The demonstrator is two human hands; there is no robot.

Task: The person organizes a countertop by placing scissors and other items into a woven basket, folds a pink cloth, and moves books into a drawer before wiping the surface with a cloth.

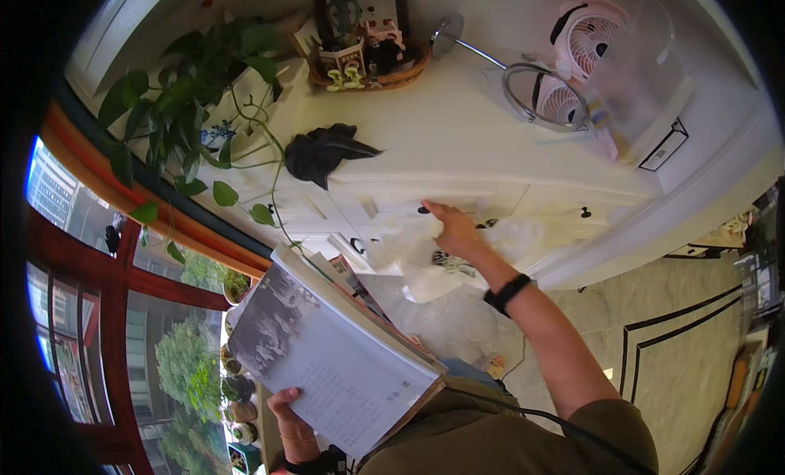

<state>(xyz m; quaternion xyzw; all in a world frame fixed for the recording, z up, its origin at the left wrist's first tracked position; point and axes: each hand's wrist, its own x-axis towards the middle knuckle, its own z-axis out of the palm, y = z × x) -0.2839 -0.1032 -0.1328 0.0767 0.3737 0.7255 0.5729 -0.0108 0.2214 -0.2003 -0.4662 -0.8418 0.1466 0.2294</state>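
My left hand (287, 413) grips a stack of books and magazines (343, 358) at its lower edge, its thumb lying over the top cover, which bears a picture and writing. The stack leans against my body. My right hand (457, 230) is at the front of a white cabinet (392, 168), its extended index finger at a small black drawer knob (423, 210). A thin translucent plastic bag (405, 248) with dark print hangs beneath that hand and seems to be held by its curled fingers.
On the cabinet top are a trailing potted plant (236, 107), black cloth (328, 153), a wicker basket (398, 79) of trinkets, a round tabletop mirror (543, 98) and a pink fan (592, 43). Plant vines hang over the cabinet's front. A red-framed window (113, 279) with small potted plants is at the left.
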